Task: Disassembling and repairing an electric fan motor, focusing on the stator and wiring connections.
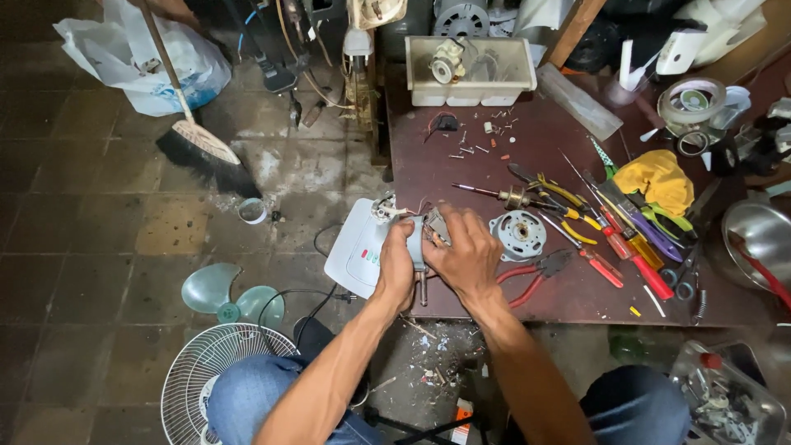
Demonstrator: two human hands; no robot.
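Nearest you, one white fan grille (206, 375) lay on the floor, with one teal fan blade (222, 295) just beyond it. At the bench's (428, 165) near left corner your two hands met on one small fan motor (424, 239). Your left hand (395, 268) clasped its grey side, and your right hand (465, 255) was closed over its top; the motor was mostly hidden, so its details were hard to make out. It sat against one white fan housing (358, 251) overhanging the bench's left edge. Right of your hands lay one round motor part (519, 233) and one pair of red-handled pliers (535, 276). Toward the far edge stood one white tray (470, 78). One broom (202, 148) leaned over the floor.
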